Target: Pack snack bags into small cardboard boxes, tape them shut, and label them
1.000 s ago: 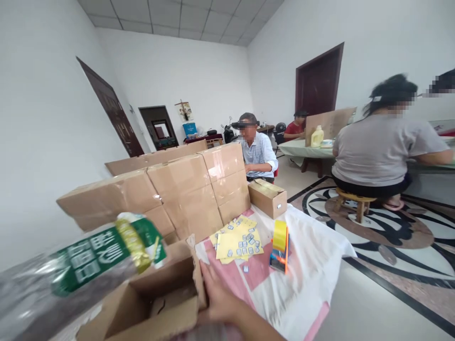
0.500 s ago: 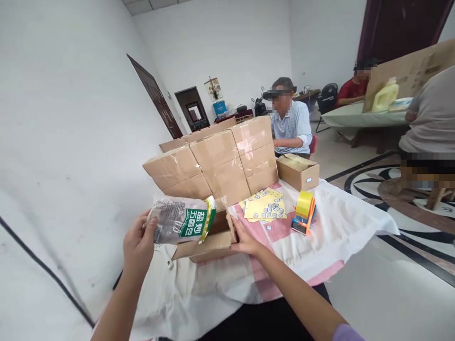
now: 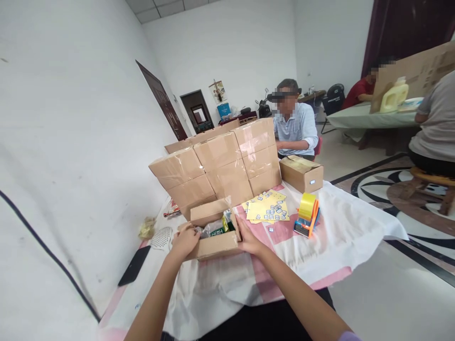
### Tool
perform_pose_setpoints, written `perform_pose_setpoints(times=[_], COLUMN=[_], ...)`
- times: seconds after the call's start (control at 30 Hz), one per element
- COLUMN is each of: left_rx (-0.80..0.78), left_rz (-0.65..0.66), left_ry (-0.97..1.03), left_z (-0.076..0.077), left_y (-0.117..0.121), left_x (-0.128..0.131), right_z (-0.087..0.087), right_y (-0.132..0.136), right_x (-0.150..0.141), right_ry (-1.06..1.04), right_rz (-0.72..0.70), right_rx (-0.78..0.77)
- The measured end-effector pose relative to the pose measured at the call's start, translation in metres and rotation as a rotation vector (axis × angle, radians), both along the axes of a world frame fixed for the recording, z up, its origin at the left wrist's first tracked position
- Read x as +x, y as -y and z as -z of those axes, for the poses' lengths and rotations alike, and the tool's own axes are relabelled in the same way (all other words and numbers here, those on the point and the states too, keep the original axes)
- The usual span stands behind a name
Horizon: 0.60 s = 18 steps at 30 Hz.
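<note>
A small open cardboard box (image 3: 217, 247) stands on the cloth-covered table in front of me, its flaps up. Inside it lies a clear plastic snack bag (image 3: 216, 231) with a green and yellow label, partly hidden by the box walls. My left hand (image 3: 186, 240) is curled over the box's left end, its fingertips at the inside beside the bag. At the opposite end, my right hand (image 3: 249, 239) grips the right side and flap of the box, with its fingers along the outside.
Taped cartons (image 3: 223, 168) are stacked behind the box. To the right lie yellow sticker sheets (image 3: 266, 210), a tape dispenser (image 3: 307, 215) and a closed box (image 3: 302, 173). A black phone-like slab (image 3: 134, 265) lies at the left. A person (image 3: 296, 121) sits across the table.
The snack bag has gone from my left hand down into the box. My left hand has moved right and down onto the box's left end; my right hand stays at its right side.
</note>
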<state>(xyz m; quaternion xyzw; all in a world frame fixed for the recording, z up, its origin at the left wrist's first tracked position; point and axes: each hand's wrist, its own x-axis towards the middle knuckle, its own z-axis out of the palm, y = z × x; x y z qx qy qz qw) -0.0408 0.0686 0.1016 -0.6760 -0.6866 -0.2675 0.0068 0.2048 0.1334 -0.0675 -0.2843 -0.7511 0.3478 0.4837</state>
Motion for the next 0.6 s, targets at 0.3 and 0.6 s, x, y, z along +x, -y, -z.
perform_pose_setpoints(times=[0.3, 0.6], left_rx=[-0.189, -0.425], left_rz=[0.335, 0.545], left_ry=[-0.101, -0.024], left_z=[-0.012, -0.008], left_y=[0.006, -0.025], left_x=[0.031, 0.066], right_z=[-0.003, -0.017], right_y=[0.007, 0.014], right_x=[0.001, 0.003], right_ry=[0.053, -0.015], right_rz=[-0.008, 0.012], right_rx=[0.008, 0.101])
